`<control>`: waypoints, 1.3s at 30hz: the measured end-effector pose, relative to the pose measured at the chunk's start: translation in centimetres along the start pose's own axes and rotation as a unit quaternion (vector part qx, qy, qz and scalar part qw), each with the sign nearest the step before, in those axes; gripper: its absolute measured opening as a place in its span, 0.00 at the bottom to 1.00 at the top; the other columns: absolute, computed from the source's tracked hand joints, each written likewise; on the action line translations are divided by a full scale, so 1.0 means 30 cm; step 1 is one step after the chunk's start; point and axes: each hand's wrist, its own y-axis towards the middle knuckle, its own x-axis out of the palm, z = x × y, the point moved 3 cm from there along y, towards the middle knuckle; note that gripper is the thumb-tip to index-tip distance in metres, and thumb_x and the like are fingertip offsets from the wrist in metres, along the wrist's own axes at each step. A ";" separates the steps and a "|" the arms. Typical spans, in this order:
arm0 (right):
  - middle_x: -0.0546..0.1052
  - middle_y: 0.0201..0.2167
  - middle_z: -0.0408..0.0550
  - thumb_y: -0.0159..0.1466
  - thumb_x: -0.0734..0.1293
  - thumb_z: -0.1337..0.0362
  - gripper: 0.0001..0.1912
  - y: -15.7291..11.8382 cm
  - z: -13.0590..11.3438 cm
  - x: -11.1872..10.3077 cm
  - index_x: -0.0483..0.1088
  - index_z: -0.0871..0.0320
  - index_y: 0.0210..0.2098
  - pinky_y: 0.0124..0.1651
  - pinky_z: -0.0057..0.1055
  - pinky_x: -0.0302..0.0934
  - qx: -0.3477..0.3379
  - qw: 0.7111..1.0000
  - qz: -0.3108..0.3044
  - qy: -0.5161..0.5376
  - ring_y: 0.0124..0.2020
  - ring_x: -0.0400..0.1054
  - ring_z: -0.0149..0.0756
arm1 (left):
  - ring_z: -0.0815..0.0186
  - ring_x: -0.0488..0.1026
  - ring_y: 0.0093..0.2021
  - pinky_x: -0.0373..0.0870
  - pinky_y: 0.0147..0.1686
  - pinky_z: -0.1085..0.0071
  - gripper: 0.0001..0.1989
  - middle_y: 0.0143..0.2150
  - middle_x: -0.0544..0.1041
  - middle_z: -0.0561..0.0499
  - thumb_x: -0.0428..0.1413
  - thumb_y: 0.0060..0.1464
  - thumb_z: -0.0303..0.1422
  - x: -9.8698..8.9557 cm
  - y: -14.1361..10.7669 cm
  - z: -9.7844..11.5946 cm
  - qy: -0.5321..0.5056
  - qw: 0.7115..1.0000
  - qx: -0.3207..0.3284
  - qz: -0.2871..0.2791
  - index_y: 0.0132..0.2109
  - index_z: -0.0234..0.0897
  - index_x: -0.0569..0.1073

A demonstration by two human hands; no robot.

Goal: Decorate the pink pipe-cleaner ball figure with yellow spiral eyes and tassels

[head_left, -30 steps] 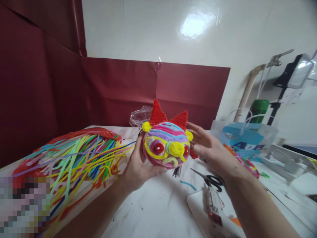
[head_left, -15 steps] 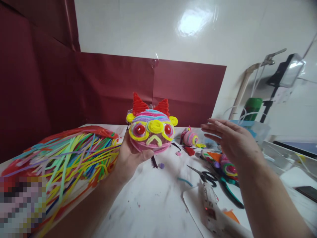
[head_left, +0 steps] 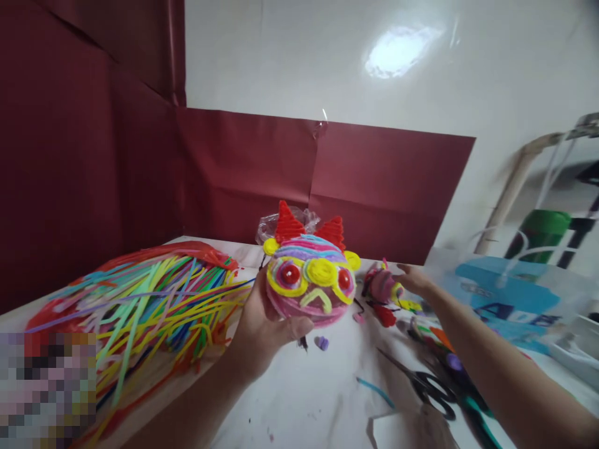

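My left hand [head_left: 276, 333] is closed around the lower side of a pipe-cleaner animal head [head_left: 311, 280], with the thumb across its front bottom edge. The head has red pointed horns, yellow ears, red bead eyes in yellow rings, a yellow coiled nose and a pale yellow bent mouth. At the back right my right hand [head_left: 417, 282] is stretched out, fingers apart, beside a pink striped pipe-cleaner figure [head_left: 381, 285] with a red tassel. Blur hides whether the fingertips touch it.
Loose coloured pipe cleaners [head_left: 159, 305] spread over the left. Black-handled scissors [head_left: 421, 383] and green-handled pliers [head_left: 482, 421] lie at front right. A small purple piece [head_left: 322, 343] and a blue pipe-cleaner strip [head_left: 377, 391] are on the white table. A blue printed bag [head_left: 510, 305] stands right.
My right hand has moved forward and down to the pink striped figure. The view has turned, so the scene sits lower and further right. My left hand still holds the animal head.
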 end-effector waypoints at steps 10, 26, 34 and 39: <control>0.71 0.47 0.49 0.65 0.64 0.62 0.12 0.106 0.095 0.006 0.67 0.60 0.47 0.42 0.38 0.67 0.063 0.995 -0.058 -0.058 0.42 0.68 0.39 | 0.52 0.70 0.52 0.69 0.50 0.59 0.41 0.53 0.72 0.42 0.67 0.38 0.32 -0.022 0.022 -0.047 -0.011 1.000 0.010 -0.001 0.58 0.40 0.57; 0.71 0.46 0.50 0.65 0.64 0.60 0.15 0.015 0.063 0.103 0.66 0.60 0.48 0.42 0.40 0.66 0.080 0.991 -0.104 0.017 0.42 0.68 0.38 | 0.53 0.69 0.53 0.67 0.51 0.60 0.40 0.53 0.71 0.42 0.66 0.39 0.30 -0.024 0.012 -0.033 0.000 1.000 -0.007 -0.003 0.58 0.39 0.57; 0.72 0.42 0.48 0.66 0.63 0.61 0.12 -0.050 0.058 0.117 0.67 0.61 0.46 0.38 0.36 0.67 0.085 0.981 -0.130 0.120 0.37 0.70 0.35 | 0.52 0.67 0.54 0.66 0.52 0.59 0.37 0.54 0.71 0.44 0.65 0.40 0.29 -0.018 0.007 -0.023 0.001 1.000 -0.013 -0.014 0.56 0.40 0.59; 0.72 0.42 0.48 0.66 0.63 0.62 0.11 -0.040 0.027 0.085 0.67 0.60 0.46 0.37 0.34 0.68 0.084 0.976 -0.036 0.196 0.37 0.69 0.34 | 0.51 0.67 0.55 0.65 0.53 0.58 0.34 0.54 0.71 0.44 0.65 0.40 0.30 -0.014 0.008 -0.024 -0.006 1.000 -0.007 -0.016 0.55 0.39 0.60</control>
